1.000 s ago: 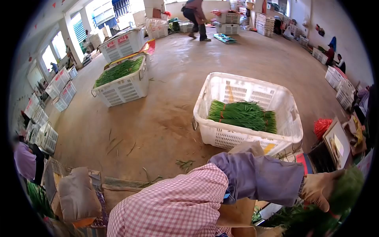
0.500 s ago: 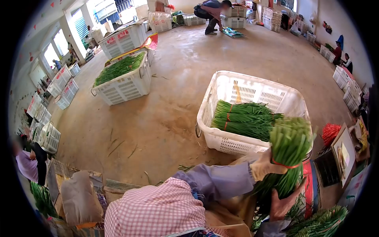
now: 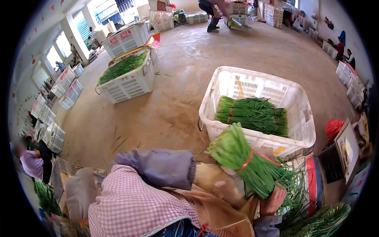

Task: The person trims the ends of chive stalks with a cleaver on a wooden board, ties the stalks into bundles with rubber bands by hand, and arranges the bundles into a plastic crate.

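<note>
A bundle of chives (image 3: 246,164) lies tilted in front of me, pale cut ends up and to the left, leafy ends down and to the right. A red band circles it, and a strand of it runs along the stalks. My left hand (image 3: 223,183), gloved in beige, is against the bundle's underside with its fingers mostly hidden behind the stalks. My right hand (image 3: 274,199) closes around the leafy part lower down. Just beyond is a white plastic crate (image 3: 256,140) holding several banded chive bundles (image 3: 252,114).
Loose chives (image 3: 325,223) lie at lower right. A hank of red ties (image 3: 334,129) is beside a cardboard piece (image 3: 347,152). Another crate of chives (image 3: 126,87) stands on the floor at left. A person (image 3: 215,14) bends over at the back; others sit along both sides.
The chive bundle has swung from upright to tilted left and come lower, nearer my body. My left hand has moved left and down with it. The person at the back has lifted something off the floor.
</note>
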The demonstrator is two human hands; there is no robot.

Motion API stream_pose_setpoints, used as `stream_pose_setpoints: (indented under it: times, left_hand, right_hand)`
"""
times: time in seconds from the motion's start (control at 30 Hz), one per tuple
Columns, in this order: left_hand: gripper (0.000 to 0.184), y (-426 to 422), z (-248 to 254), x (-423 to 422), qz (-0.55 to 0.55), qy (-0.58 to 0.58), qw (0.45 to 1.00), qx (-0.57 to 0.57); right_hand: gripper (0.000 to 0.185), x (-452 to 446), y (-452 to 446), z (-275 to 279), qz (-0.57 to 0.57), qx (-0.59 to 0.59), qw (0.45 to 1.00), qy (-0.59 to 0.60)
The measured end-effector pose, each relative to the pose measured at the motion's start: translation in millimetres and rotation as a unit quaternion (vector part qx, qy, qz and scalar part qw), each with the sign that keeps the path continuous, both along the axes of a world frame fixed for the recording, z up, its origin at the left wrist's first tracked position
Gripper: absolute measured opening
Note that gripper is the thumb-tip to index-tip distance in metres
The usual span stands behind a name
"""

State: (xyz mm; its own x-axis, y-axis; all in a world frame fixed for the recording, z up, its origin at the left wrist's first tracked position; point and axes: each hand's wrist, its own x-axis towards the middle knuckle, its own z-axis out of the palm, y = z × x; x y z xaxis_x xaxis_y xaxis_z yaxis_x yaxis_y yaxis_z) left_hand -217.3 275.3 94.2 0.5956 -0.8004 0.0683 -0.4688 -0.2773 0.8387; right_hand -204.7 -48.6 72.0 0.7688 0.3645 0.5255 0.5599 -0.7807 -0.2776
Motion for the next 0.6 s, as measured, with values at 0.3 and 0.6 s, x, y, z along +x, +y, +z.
stream_pose_setpoints:
  times: [0.3, 0.6]
  left_hand:
    - [0.077, -43.2, 158.3, 33.3, 0.034, -0.154, 0.924, 0.349]
    - [0.096, -111.0, 82.5, 100.0, 0.176, -0.121, 0.966, 0.144]
  right_hand:
    - [0.049, -6.2, 11.8, 23.4, 0.080, -0.104, 0.986, -0.107]
    - [0.052, -9.4, 14.9, 37.6, 0.032, -0.101, 0.992, -0.067]
